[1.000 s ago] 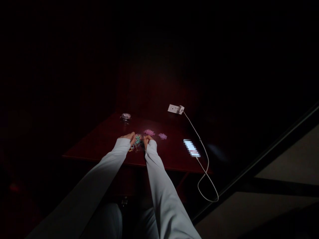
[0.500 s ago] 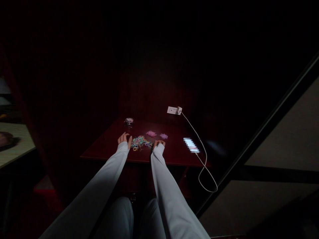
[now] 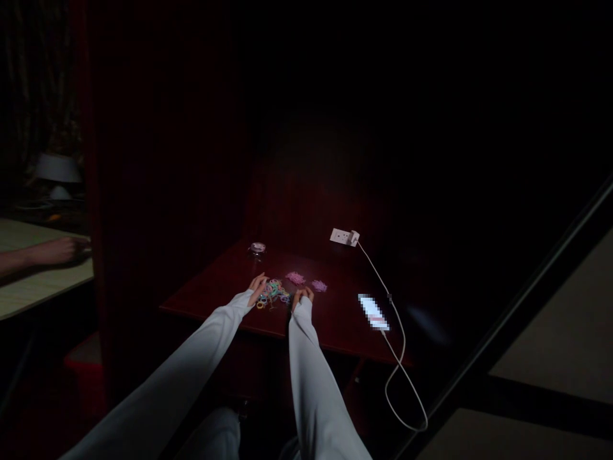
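A mixed heap of small coloured hair ties (image 3: 272,291) lies on the dark red table between my hands. My left hand (image 3: 257,287) rests at the heap's left edge, its fingers stretched out and touching the ties. On the heap's right side is my right hand (image 3: 301,296), with fingers curled together; whatever they pinch is hidden. Just beyond are a small pile of pink hair ties (image 3: 295,278) and, to its right, a pile of purple hair ties (image 3: 319,285). A clear jar with a lid (image 3: 257,249) stands farther back on the left.
A lit phone (image 3: 373,312) lies on the table (image 3: 215,306) to the right, its white cable (image 3: 398,364) looping past the edge up to a charger in a wall socket (image 3: 341,237). Another person's hand (image 3: 62,250) is over a pale table at far left.
My left hand has moved in against the heap, its fingers now on the ties. My right hand stays beside the heap. The view has turned left, bringing the other person's arm into sight.
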The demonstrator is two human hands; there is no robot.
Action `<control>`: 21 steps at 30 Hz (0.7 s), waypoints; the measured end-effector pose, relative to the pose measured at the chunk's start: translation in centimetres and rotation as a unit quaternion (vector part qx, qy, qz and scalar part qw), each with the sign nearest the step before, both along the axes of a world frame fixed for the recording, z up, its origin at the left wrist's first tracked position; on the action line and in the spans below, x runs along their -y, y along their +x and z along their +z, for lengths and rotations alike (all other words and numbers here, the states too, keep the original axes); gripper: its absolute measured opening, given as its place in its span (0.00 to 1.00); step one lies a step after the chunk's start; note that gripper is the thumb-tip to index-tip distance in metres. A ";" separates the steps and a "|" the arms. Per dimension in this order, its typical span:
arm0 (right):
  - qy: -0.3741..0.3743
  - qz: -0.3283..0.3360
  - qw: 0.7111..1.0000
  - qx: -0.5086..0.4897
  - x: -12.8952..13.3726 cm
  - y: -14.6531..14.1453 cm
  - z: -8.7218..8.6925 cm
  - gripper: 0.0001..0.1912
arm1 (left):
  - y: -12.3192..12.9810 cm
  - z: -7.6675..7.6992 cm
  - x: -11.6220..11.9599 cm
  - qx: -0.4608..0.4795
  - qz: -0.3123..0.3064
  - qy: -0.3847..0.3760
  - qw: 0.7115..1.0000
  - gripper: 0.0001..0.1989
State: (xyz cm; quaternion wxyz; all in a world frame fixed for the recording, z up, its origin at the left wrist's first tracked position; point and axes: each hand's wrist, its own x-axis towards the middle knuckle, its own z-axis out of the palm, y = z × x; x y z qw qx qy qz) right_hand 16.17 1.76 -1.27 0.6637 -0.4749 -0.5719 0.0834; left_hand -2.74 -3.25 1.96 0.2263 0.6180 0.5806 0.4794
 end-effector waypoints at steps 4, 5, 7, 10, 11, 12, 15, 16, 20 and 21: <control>-0.094 0.053 0.994 -0.026 0.2 -1.0 0.1 0.12 | -0.1 1.2 -0.6 0.053 0.020 0.023 0.998 0.27; -0.098 0.069 0.992 -0.026 0.4 -1.3 0.1 0.12 | -0.1 1.5 -1.0 0.065 0.041 0.020 0.997 0.26; -0.085 0.086 0.992 -0.032 0.7 -2.1 0.1 0.13 | -0.1 2.1 -1.7 0.073 0.060 0.019 0.995 0.26; -0.104 0.118 0.987 -0.026 1.0 -3.2 -0.3 0.11 | -0.1 2.0 -2.1 0.047 0.010 0.057 0.997 0.25; -0.115 0.123 0.985 -0.023 1.0 -3.6 -0.5 0.11 | -0.1 1.8 -2.1 0.037 -0.011 0.072 0.997 0.25; -0.122 0.125 0.984 -0.022 1.0 -3.9 -0.8 0.11 | -0.2 1.5 -2.0 0.026 -0.026 0.074 0.997 0.26; -0.134 0.110 0.985 -0.025 1.2 -4.9 -2.0 0.11 | -0.6 0.4 -1.7 -0.006 -0.031 0.060 0.998 0.27; -0.138 0.107 0.984 -0.021 1.3 -5.1 -2.4 0.10 | -0.8 0.1 -1.7 -0.016 -0.030 0.059 0.998 0.27; -0.145 0.077 0.986 0.012 2.5 -5.8 -2.9 0.06 | -1.6 -0.5 -1.2 -0.049 -0.032 0.060 0.996 0.26; -0.143 0.071 0.987 0.025 2.9 -5.8 -2.6 0.06 | -1.8 -0.4 -0.9 -0.060 -0.030 0.059 0.996 0.26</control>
